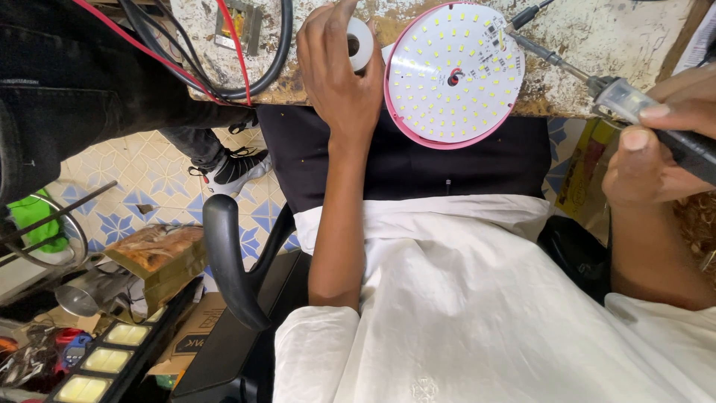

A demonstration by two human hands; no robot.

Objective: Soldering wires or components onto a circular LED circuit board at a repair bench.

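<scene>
Head view: round LED board, white face dotted with small chips, pink rim, lies at edge of worn workbench, overhanging lap. Left hand curled around white solder spool, likely feeding wire. Right hand closed on soldering iron, tip aimed toward board.

Rough, chipped tabletop; glossy white LED board rimmed in pink plastic.

Red and black cables looped on worn table; black chair armrest; patterned floor tiles; sneaker; cardboard box; green cloth at left edge
</scene>
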